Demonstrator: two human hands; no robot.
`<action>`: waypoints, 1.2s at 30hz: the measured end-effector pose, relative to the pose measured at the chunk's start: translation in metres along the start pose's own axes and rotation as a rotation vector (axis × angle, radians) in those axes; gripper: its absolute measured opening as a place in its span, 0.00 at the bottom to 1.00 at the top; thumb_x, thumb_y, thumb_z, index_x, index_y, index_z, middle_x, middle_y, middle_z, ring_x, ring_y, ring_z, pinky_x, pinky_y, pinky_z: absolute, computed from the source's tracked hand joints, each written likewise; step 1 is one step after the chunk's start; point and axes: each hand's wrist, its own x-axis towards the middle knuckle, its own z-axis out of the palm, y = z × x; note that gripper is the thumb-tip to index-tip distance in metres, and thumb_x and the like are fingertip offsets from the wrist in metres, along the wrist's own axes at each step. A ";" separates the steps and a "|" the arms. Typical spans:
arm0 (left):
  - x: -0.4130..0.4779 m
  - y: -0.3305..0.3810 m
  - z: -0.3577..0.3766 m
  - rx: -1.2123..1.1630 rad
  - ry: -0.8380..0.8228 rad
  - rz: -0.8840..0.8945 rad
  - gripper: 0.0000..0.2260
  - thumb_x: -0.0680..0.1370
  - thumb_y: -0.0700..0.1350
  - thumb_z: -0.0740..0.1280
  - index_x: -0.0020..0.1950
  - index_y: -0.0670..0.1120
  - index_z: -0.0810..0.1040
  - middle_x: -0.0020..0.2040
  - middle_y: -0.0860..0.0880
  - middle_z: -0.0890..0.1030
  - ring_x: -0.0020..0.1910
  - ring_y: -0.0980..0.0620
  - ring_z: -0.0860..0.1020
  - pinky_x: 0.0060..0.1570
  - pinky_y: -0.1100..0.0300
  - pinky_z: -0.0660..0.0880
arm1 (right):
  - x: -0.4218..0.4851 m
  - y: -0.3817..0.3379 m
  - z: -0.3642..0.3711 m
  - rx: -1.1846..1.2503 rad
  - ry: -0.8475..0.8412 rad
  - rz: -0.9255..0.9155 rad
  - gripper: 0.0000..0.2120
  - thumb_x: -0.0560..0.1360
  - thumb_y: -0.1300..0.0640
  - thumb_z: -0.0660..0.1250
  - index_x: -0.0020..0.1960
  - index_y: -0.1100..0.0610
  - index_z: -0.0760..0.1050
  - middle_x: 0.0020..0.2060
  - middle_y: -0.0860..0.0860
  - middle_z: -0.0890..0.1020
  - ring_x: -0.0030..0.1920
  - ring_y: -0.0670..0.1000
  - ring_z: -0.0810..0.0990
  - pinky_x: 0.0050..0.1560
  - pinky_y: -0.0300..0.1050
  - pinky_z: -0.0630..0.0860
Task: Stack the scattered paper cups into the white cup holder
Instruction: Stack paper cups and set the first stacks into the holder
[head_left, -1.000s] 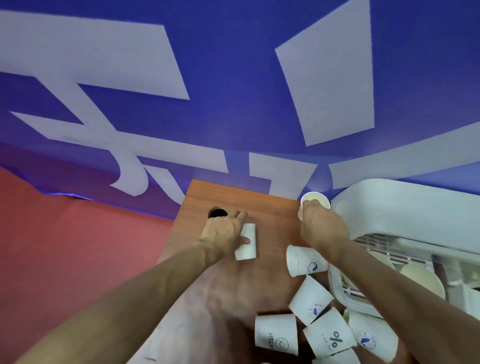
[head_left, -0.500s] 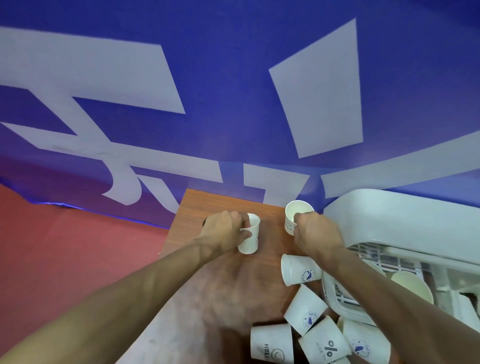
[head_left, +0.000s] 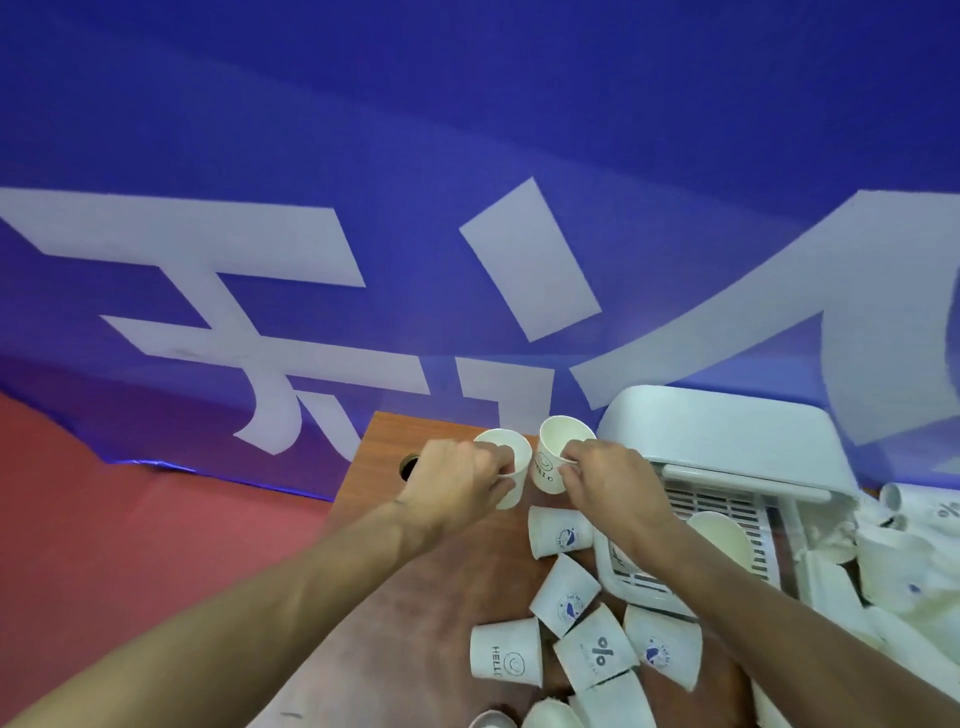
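My left hand (head_left: 460, 483) grips a plain white paper cup (head_left: 511, 457), mouth up, above the far end of the wooden table (head_left: 415, 613). Right beside it, my right hand (head_left: 608, 478) pinches the rim of a second cup (head_left: 553, 460) printed "HELLO". The two cups almost touch. Several more paper cups lie scattered nearer to me, among them a "HELLO" cup (head_left: 506, 649), a "%" cup (head_left: 595, 649) and a blue-logo cup (head_left: 558, 532). The white plastic holder (head_left: 727, 457) with a slotted tray stands at the right, one cup (head_left: 719, 532) in it.
A round dark hole (head_left: 409, 465) is cut into the table near its far left corner. A blue banner with white characters (head_left: 467, 234) hangs behind the table. Red floor (head_left: 130, 545) lies to the left. Crumpled white packaging (head_left: 893, 561) sits at the far right.
Both hands have lifted their cups upright and brought them together near the table's far end; the left cup earlier lay on its side, the right cup stood farther right.
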 end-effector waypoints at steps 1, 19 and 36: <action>-0.003 0.007 -0.006 0.020 0.008 0.011 0.09 0.77 0.56 0.61 0.47 0.52 0.75 0.41 0.50 0.82 0.37 0.47 0.78 0.30 0.58 0.64 | -0.008 0.003 -0.006 0.020 0.017 -0.001 0.11 0.80 0.49 0.59 0.57 0.52 0.75 0.52 0.51 0.82 0.47 0.52 0.81 0.42 0.43 0.75; -0.003 0.135 -0.041 0.017 0.144 0.159 0.09 0.78 0.56 0.64 0.44 0.53 0.77 0.37 0.53 0.81 0.33 0.50 0.77 0.26 0.60 0.66 | -0.133 0.111 -0.076 0.306 0.230 0.135 0.05 0.75 0.51 0.62 0.43 0.47 0.75 0.35 0.42 0.79 0.38 0.47 0.76 0.39 0.45 0.74; 0.012 0.156 0.009 0.019 0.164 0.203 0.07 0.76 0.54 0.68 0.42 0.53 0.80 0.32 0.54 0.79 0.29 0.52 0.75 0.23 0.63 0.62 | -0.173 0.171 -0.038 0.303 0.272 -0.043 0.05 0.77 0.57 0.68 0.51 0.55 0.81 0.45 0.47 0.83 0.42 0.43 0.75 0.42 0.44 0.77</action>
